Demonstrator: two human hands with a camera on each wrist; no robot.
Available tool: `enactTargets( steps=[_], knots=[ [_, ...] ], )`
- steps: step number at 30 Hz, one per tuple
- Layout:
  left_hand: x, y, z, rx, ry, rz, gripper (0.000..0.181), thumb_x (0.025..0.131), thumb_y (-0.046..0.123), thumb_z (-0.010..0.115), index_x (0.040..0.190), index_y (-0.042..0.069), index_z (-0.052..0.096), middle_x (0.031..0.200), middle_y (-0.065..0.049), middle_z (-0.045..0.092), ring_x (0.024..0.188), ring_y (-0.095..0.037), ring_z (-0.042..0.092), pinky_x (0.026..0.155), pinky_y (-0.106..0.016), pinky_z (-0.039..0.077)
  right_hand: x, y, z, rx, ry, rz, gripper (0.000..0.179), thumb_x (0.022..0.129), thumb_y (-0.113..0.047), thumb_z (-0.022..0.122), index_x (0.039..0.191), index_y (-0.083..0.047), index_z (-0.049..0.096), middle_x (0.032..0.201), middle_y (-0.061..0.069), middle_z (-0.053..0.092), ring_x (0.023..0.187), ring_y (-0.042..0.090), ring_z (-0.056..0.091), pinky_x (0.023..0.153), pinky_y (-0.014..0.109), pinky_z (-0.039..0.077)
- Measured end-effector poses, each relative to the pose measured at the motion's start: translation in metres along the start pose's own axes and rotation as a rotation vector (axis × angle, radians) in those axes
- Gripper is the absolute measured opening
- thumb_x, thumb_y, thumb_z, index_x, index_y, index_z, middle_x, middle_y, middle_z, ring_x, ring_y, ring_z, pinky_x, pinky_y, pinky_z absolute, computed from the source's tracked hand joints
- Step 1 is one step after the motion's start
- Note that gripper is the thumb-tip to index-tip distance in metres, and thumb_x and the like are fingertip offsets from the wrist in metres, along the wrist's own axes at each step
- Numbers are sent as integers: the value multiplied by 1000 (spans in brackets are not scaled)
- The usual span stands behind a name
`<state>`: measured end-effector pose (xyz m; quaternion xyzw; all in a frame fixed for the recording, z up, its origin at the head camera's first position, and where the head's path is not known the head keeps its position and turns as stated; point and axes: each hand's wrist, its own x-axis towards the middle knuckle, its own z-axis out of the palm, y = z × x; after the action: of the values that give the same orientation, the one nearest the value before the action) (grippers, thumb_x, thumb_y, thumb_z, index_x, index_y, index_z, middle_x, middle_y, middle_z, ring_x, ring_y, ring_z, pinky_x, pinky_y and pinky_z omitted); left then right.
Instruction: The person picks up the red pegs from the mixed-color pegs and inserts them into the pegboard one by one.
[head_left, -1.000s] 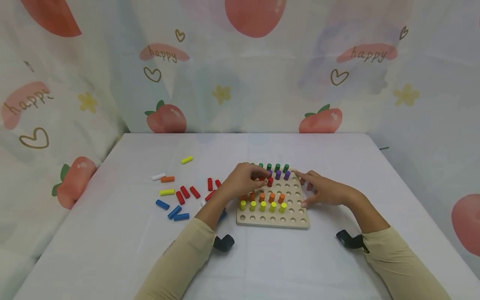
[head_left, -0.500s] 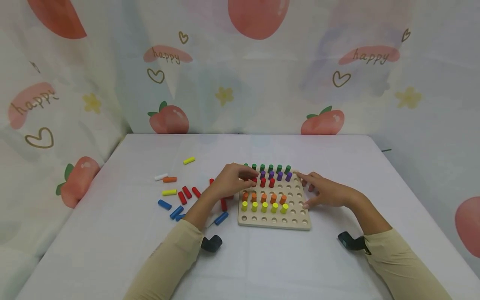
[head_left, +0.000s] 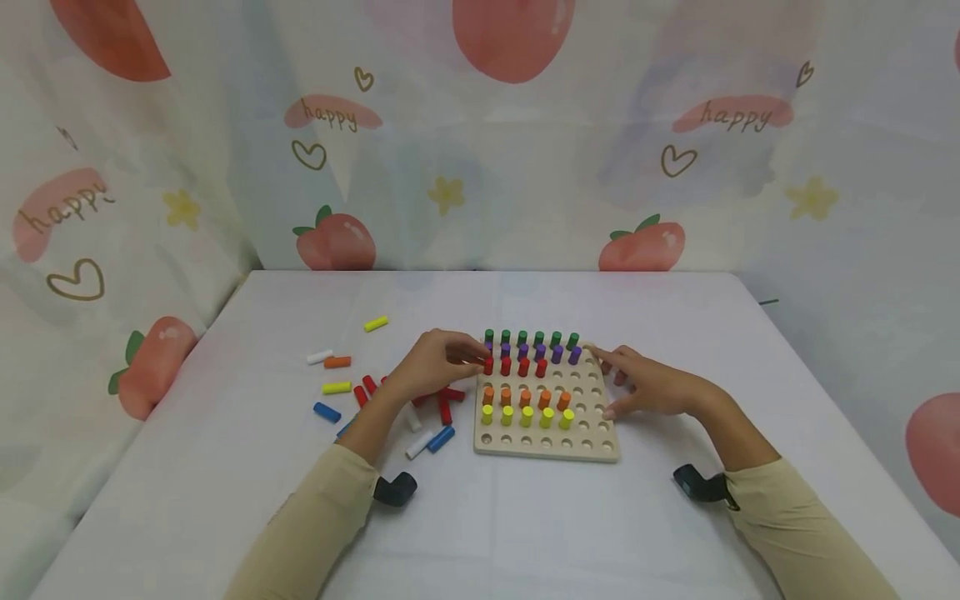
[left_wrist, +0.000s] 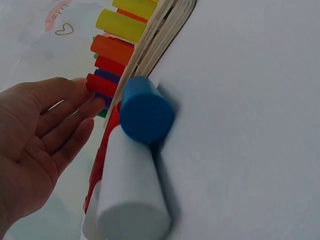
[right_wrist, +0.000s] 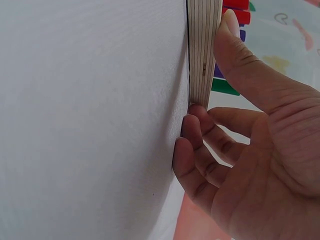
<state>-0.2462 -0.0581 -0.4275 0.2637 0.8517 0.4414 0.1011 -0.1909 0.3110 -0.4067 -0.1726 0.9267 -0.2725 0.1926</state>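
Note:
A wooden pegboard (head_left: pixel 547 455) lies right of centre in the head view. It bears rows of upright green, purple, red, orange and yellow pegs. My left hand (head_left: pixel 438 362) is at its left side, with thumb and fingertips right at the leftmost red peg (head_left: pixel 488 367). In the left wrist view, the fingers of this hand (left_wrist: pixel 42 130) are loosely bent beside that peg (left_wrist: pixel 102 85). My right hand (head_left: pixel 656 383) touches the board's right edge, index finger at the far corner and thumb nearer me. The right wrist view shows the thumb (right_wrist: pixel 245 60) against the board edge (right_wrist: pixel 204 50).
Loose pegs lie left of the board, including a blue peg (head_left: pixel 441 439), a white peg (head_left: pixel 418 445), a yellow peg (head_left: pixel 337 387) and several red ones, partly hidden by my left arm. Another yellow peg (head_left: pixel 377 323) lies farther back. A printed cloth (head_left: pixel 487 183) hangs behind the table.
My left hand has moved left along the red row, from the middle of the board to its left edge, uncovering the row's left pegs. My right hand stays at the right edge.

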Motion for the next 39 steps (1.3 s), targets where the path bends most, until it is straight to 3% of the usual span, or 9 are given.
enactTargets(
  steps=[6, 12, 20, 27, 31, 35, 39],
  knots=[
    [-8, -10, -10, -11, 4, -16, 21, 95, 13, 77, 116, 16, 77, 108, 6, 73, 100, -14, 68, 86, -29, 57, 2, -1, 0, -3, -4, 4, 106, 84, -37, 87, 164, -5, 24, 126, 11, 46, 108, 27, 47, 84, 39, 49],
    [-16, -18, -14, 21, -13, -60, 21, 97, 16, 76, 118, 15, 76, 110, 6, 73, 103, -16, 67, 94, -33, 55, 3, -2, 1, -3, -6, 8, 107, 84, -37, 87, 164, -5, 24, 128, 11, 47, 109, 27, 47, 86, 39, 50],
    [-27, -20, -26, 90, 23, -102, 20, 98, 18, 74, 118, 15, 76, 112, 4, 72, 107, -20, 64, 97, -38, 54, 3, -1, 2, -13, -2, 9, 106, 84, -36, 87, 163, -4, 24, 126, 11, 47, 108, 27, 47, 85, 39, 50],
    [-34, -26, -37, 111, 29, -119, 23, 98, 19, 75, 120, 16, 76, 115, 2, 71, 102, -23, 60, 79, -31, 58, 2, -1, 1, -7, 0, 9, 107, 84, -37, 87, 163, -4, 24, 129, 12, 46, 109, 27, 47, 86, 38, 51],
    [-37, -28, -43, 95, 20, -136, 24, 98, 20, 75, 122, 16, 75, 116, 0, 71, 94, -21, 64, 71, -30, 59, 1, 0, 1, -3, -1, 9, 107, 84, -37, 87, 164, -5, 23, 127, 11, 47, 108, 27, 47, 86, 38, 50],
    [-40, -29, -47, 90, 29, -137, 24, 98, 19, 74, 122, 15, 75, 115, -1, 71, 93, -20, 67, 76, -33, 59, 1, 1, 1, 0, 0, 13, 106, 84, -37, 87, 164, -6, 23, 127, 11, 47, 108, 27, 47, 85, 39, 49],
    [-44, -33, -54, 106, 38, -121, 23, 99, 18, 72, 122, 14, 75, 115, 0, 72, 106, -23, 66, 88, -37, 58, 1, 0, 0, -3, 3, 15, 106, 84, -37, 87, 164, -7, 24, 127, 11, 47, 108, 27, 47, 85, 39, 50]
  ],
)
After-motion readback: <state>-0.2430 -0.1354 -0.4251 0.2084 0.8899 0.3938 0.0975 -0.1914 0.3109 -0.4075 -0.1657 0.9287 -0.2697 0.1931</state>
